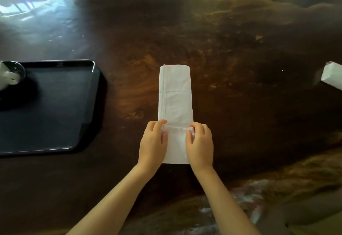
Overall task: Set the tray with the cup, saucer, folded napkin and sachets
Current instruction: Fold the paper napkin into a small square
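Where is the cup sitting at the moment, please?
In the head view the cup sits at the far left edge of the frame, on its saucer in the far corner of the black tray, well left of the napkin.

Dark wooden table (212, 36) bears black tray (55, 105), white napkin (175, 94), white box (332, 76)

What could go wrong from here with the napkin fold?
1. Both hands, left hand and right hand, pinch only the near flap of the napkin; the long far part lies free and may shift, so the fold could come out crooked.
2. The tray sits off to the left with the cup at its far corner; carrying the napkin over might loosen the layers.
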Motion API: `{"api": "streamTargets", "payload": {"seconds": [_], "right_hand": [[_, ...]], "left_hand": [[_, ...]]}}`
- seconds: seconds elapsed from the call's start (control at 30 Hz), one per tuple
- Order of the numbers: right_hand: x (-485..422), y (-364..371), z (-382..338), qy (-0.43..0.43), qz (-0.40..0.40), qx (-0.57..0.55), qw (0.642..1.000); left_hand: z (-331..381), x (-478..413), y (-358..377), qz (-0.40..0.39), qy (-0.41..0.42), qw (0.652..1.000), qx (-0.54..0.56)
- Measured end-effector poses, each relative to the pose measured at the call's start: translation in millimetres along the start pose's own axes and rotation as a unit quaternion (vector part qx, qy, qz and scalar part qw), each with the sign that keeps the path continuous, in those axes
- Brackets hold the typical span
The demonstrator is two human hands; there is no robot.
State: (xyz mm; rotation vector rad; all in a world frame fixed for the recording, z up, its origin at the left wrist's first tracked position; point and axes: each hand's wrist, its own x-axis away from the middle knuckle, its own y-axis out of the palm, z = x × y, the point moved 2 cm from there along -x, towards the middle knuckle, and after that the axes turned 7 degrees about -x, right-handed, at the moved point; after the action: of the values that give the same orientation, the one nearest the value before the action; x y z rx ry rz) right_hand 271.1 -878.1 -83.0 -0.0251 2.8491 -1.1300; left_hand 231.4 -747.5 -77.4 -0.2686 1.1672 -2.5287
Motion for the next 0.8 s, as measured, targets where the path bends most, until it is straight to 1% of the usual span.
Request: {"api": "streamTargets", "payload": {"seconds": [0.07, 0.13, 0.2, 0.23, 0.27, 0.3, 0.37, 0.4, 0.47, 0.5, 0.6, 0.63, 0.7, 0.77, 0.8], "right_hand": [[4, 3, 1, -0.025, 0.022, 0.021, 0.999], [5, 4, 3, -0.047, 0.038, 0.025, 0.998], [4, 4, 5, -0.073, 0.044, 0.040, 0.996], [2, 4, 5, -0.092, 0.042, 0.055, 0.993], [0, 4, 4, -0.111, 0.036, 0.071, 0.991], [-2, 4, 3, -0.130, 0.025, 0.088, 0.987], [-3, 8, 2, -0.172, -0.029, 0.127, 0.976], [-4, 10, 2, -0.191, -0.066, 0.150, 0.968], [-11, 9, 7, -0.204, -0.131, 0.193, 0.951], [-15, 5, 10, -0.200, -0.147, 0.211, 0.945], [-16, -11, 18, -0.175, -0.145, 0.248, 0.942], [-9, -12, 16, -0.191, -0.160, 0.256, 0.934], [11, -9, 17, -0.243, -0.229, 0.259, 0.906], [19, -5, 23, -0.245, -0.281, 0.248, 0.894], [18, -5, 26, -0.237, -0.286, 0.250, 0.894]], "left_hand": [[0, 7, 3, 0.025, 0.009, 0.999, -0.032], [1, 12, 5, 0.065, 0.023, 0.993, -0.093], [4, 15, 7, 0.089, 0.086, 0.977, -0.172], [6, 18, 9, 0.083, 0.130, 0.967, -0.201], [7, 19, 12, 0.059, 0.166, 0.959, -0.223], [6, 21, 14, 0.025, 0.182, 0.953, -0.241], [-1, 21, 18, -0.034, 0.153, 0.951, -0.267], [-4, 21, 20, -0.043, 0.132, 0.951, -0.278], [-8, 20, 23, -0.046, 0.106, 0.949, -0.292], [-8, 21, 25, -0.049, 0.100, 0.950, -0.293], [-6, 21, 27, -0.045, 0.096, 0.951, -0.289], [-6, 21, 28, -0.043, 0.096, 0.950, -0.293], [-6, 21, 27, -0.039, 0.101, 0.946, -0.306], [-7, 21, 27, -0.039, 0.112, 0.941, -0.317], [-8, 22, 27, -0.038, 0.113, 0.941, -0.317]]}}
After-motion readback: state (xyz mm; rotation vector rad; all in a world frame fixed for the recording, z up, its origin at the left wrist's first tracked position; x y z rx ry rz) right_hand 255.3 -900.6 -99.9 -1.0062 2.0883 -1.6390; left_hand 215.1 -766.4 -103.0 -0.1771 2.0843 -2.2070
